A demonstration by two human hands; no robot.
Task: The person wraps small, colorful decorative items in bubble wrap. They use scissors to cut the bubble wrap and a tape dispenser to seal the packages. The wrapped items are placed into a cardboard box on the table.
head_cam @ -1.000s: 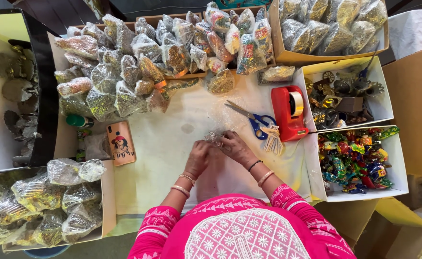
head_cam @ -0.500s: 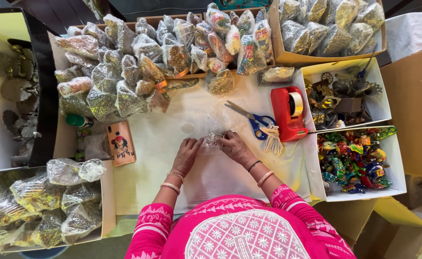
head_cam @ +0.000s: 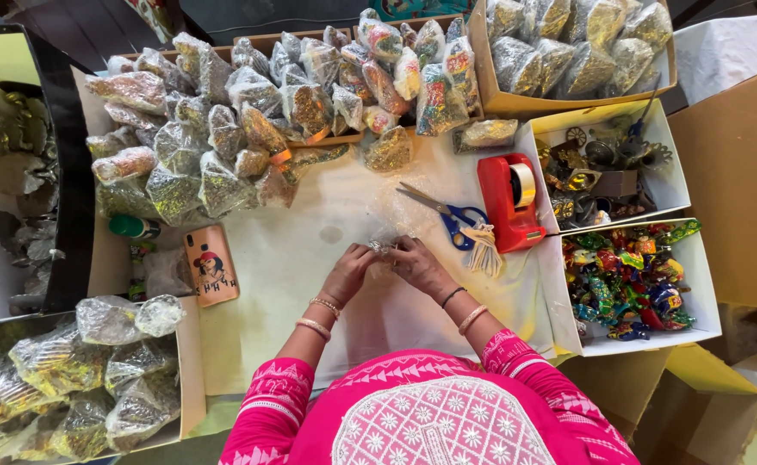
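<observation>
A small clear plastic packet (head_cam: 384,247) is pinched between the left hand (head_cam: 350,272) and the right hand (head_cam: 420,267), both closed on it just above the cream-covered worktop (head_cam: 292,284). Just beside the right hand, blue-handled scissors (head_cam: 447,211) and a red tape dispenser (head_cam: 509,200) are placed. Farther off, filled clear glittery packets (head_cam: 249,120) are heaped.

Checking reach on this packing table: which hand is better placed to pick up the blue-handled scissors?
Right, probably: the right hand sits just beside the blue-handled scissors; the left hand is farther, across the small clear packet both hold.
</observation>
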